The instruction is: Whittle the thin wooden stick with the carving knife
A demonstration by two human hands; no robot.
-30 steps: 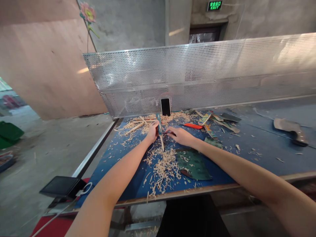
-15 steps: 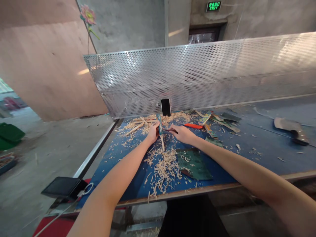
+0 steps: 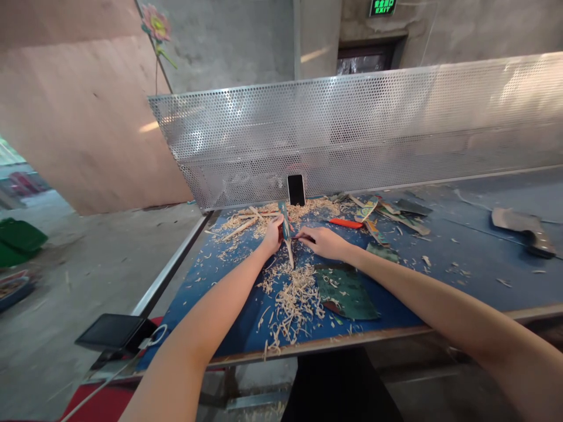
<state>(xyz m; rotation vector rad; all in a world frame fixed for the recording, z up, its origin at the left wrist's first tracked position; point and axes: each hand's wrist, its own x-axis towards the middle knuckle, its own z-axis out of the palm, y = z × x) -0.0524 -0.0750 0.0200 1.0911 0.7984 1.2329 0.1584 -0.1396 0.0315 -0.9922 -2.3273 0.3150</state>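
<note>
My left hand (image 3: 273, 236) is closed around a narrow piece of wood (image 3: 285, 221) with blue paint on its upper part. Its lower end is bare, pale and tapered, pointing towards me. My right hand (image 3: 329, 241) grips a thin dark carving knife (image 3: 301, 237), mostly hidden by the fingers. The knife's tip meets the wood where paint gives way to bare wood. Below both hands lies a heap of curled wood shavings (image 3: 299, 296). Beside the heap, a dark green sheet (image 3: 345, 296) lies flat under my right forearm, with shavings on it.
A phone (image 3: 296, 190) leans on the perforated metal screen (image 3: 264, 140) behind the blue table (image 3: 440, 269). An orange-red handled object (image 3: 346, 223) and painted strips (image 3: 378, 228) lie right of centre. A curved brown piece (image 3: 523, 228) lies far right. A black device (image 3: 109, 333) sits front left.
My right hand and the knife have shifted slightly down along the wood, towards its bare end. My left hand keeps its hold in nearly the same place.
</note>
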